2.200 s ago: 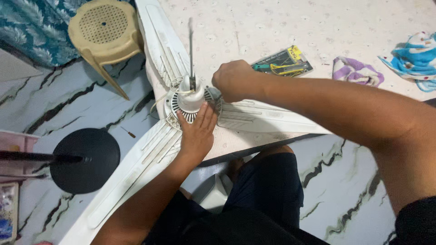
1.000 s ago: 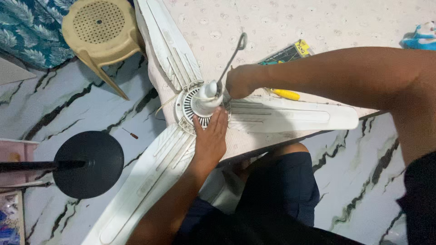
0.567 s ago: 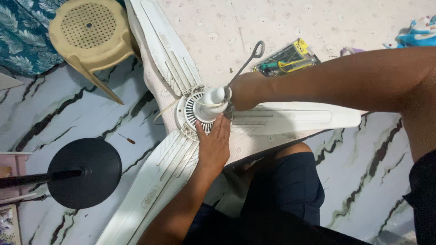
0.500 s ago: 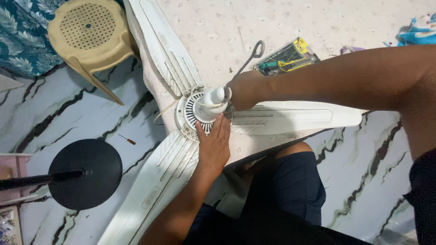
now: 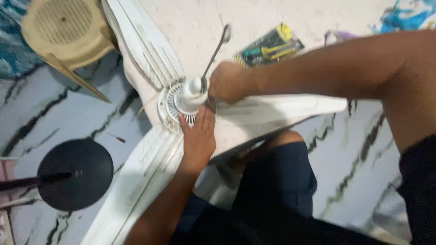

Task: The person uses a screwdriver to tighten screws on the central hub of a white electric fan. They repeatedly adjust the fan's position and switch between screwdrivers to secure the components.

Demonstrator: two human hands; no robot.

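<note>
A white ceiling fan with three long blades lies on a pale table. Its round slotted motor hub faces up with a white cap in the middle. My left hand lies flat against the hub's near side, fingers on its rim. My right hand is closed around the lower end of a slim metal spanner, which slants up and away from the hub's cap.
A packet of yellow-handled tools lies on the table beyond my right hand. A beige plastic stool stands at top left. A black round stand base sits on the marble floor at left. Coloured cloth is at top right.
The spanner has swung from upright to slanting right. My right hand has stayed at the hub and my left hand keeps pressing its near side. The view has shifted slightly.
</note>
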